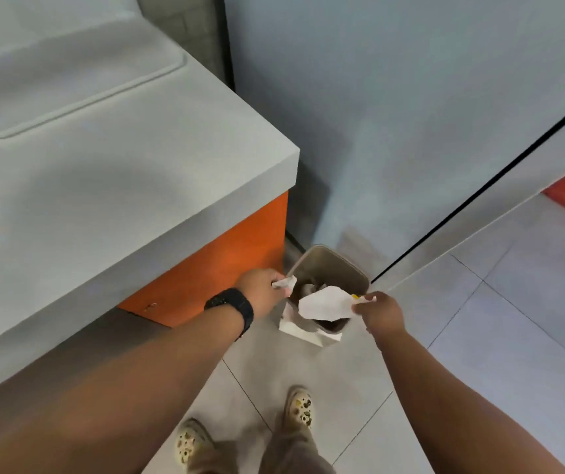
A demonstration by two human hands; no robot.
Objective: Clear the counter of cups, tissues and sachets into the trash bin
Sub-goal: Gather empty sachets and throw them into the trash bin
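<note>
Bin: trash bin [329,268] on the floor at 12 o'clock from the shoes, mouth open upward, rubbish inside.
Left hand: left hand [262,289] pinches a crumpled tissue [285,282] at the bin's 9 o'clock rim.
Right hand: right hand [381,311] pinches a flat white tissue [325,302] by its 3 o'clock edge; a yellow scrap, perhaps a sachet, shows at the fingertips.
Key relation: both pieces hang over the mouth, so letting go should likely drop them in; the flat sheet's long axis runs 9 to 3.
</note>
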